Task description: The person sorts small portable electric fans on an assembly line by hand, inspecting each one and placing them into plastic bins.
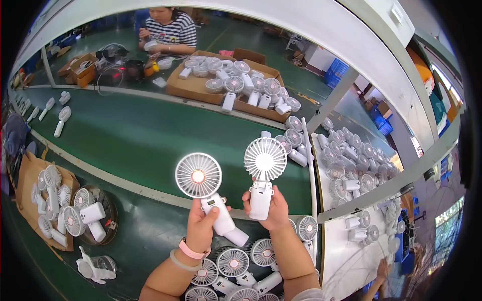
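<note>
My left hand (pixel 202 227) is closed around the handle of a white handheld fan (pixel 199 175), its grille with a copper-ringed hub facing me. Below that handle a second white handle end sticks out; what it belongs to is partly hidden. My right hand (pixel 275 210) grips another white handheld fan (pixel 261 199) by its body, the ribbed back of its round head upward. Both fans are held over the near edge of the green conveyor belt (pixel 150 145). Under my forearms lies a heap of white handheld fans (pixel 233 262).
A cardboard tray of fans (pixel 186 90) stands beyond the belt, near a seated person (pixel 170 35) in a striped top. Fans also crowd the white table (pixel 334 251) at right. At left are a fan-filled carton (pixel 25 188), a round tin (pixel 113 226) and a clear jar (pixel 106 265).
</note>
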